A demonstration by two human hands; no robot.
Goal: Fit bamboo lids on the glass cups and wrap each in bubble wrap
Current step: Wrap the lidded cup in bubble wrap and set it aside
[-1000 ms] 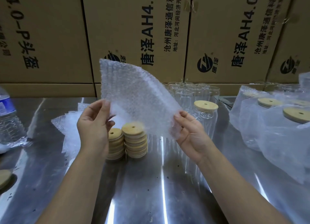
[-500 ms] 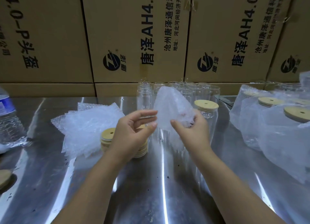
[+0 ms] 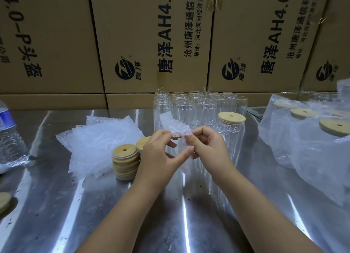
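Note:
My left hand [image 3: 161, 154] and my right hand [image 3: 206, 148] meet at the middle of the table and pinch one bubble wrap piece [image 3: 175, 126] between their fingertips. Its loose end sticks up in front of the empty glass cups [image 3: 204, 108]. One cup with a bamboo lid [image 3: 231, 117] stands just right of my right hand. Two stacks of bamboo lids [image 3: 125, 161] sit left of my left hand, the nearer one partly hidden by it. A pile of bubble wrap sheets [image 3: 98, 144] lies further left.
Wrapped lidded cups [image 3: 310, 137] crowd the table's right side. A water bottle [image 3: 7, 133] stands at the left edge, and a single lid [image 3: 3, 201] lies at the near left. Cardboard boxes [image 3: 151, 44] wall off the back of the steel table [image 3: 132, 214].
A second ago both hands held the sheet spread wide and high. It has been lowered and gathered small, and my hands have come together around it.

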